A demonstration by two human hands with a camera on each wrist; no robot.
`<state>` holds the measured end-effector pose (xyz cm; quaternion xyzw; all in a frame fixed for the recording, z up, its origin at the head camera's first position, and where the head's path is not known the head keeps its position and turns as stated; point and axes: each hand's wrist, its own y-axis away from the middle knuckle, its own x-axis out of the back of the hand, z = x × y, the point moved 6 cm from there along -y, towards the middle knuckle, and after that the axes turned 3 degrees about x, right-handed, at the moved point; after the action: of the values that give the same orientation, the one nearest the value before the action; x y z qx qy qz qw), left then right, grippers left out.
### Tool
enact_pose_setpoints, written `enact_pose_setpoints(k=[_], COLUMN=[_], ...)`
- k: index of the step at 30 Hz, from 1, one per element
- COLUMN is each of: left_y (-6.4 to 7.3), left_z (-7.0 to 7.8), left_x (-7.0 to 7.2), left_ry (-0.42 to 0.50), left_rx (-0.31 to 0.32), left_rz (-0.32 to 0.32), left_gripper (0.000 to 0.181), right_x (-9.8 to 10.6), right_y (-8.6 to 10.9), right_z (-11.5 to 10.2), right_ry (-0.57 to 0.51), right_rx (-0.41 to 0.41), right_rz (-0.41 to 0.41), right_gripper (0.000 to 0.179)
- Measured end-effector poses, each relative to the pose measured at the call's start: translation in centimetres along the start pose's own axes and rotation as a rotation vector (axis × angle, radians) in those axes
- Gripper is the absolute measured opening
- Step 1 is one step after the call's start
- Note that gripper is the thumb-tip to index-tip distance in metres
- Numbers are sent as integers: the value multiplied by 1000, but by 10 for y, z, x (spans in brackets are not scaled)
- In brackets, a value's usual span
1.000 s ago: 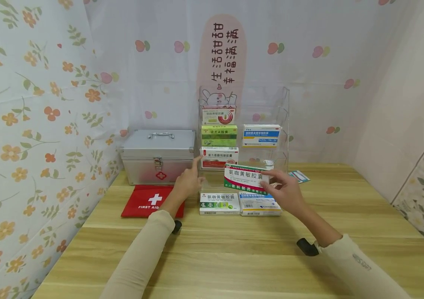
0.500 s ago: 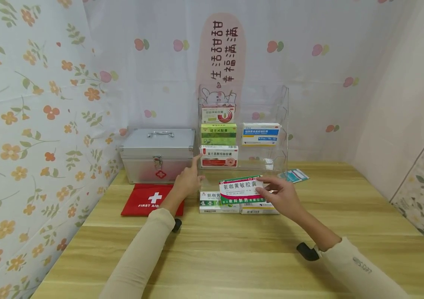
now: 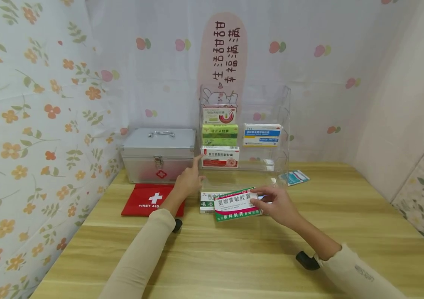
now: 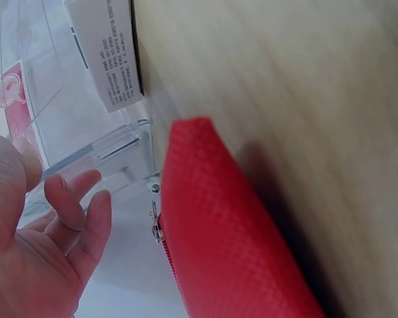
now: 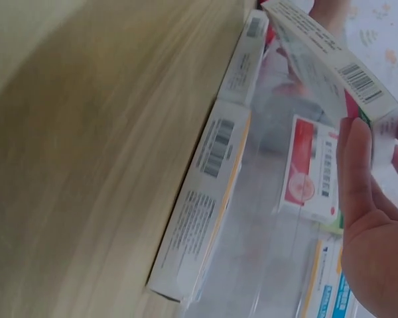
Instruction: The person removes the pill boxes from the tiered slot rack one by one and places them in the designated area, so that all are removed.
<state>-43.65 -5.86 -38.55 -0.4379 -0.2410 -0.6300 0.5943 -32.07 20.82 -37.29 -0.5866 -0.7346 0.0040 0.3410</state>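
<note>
My right hand (image 3: 280,206) pinches a white and green medicine box (image 3: 234,206) by its right end. Thumb and fingers stand on opposite faces, and the box tilts with its left end lower. It overlaps the front of the lowest tier of a clear acrylic display rack (image 3: 260,169). A white box with green pictures (image 3: 207,204) sits in that tier, partly hidden behind the held box. The neighbouring white and yellow box (image 5: 202,199) shows in the right wrist view. My left hand (image 3: 188,182) holds the rack's left edge, index finger extended beside a red and white box (image 3: 220,157).
Higher tiers bear a green box (image 3: 219,135), a white box with red arcs (image 3: 219,115) and a blue and white box (image 3: 262,135). Left of the rack are a silver case (image 3: 157,155) and a red first aid pouch (image 3: 148,200). A teal packet (image 3: 295,177) lies at right.
My right hand has lowered the green and white medicine box and drawn it slightly left, and its left end has tipped down. My left hand stays at the rack's edge.
</note>
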Motion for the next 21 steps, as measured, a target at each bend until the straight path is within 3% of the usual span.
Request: enact_pose_setpoints(k=[13,21], left_y=[-1,0], left_z=[1,0], left_x=[-1,-2], left_ry=[-19,-19], left_rx=[-1,8], left_rz=[-5,-8], left_gripper=[84,84], right_x=[-12,-11], right_y=[9,17], right_z=[3,12], right_ry=[-62,-62], right_rx=[-111,-161], right_rz=[-121,-275], right_gripper=[34,37])
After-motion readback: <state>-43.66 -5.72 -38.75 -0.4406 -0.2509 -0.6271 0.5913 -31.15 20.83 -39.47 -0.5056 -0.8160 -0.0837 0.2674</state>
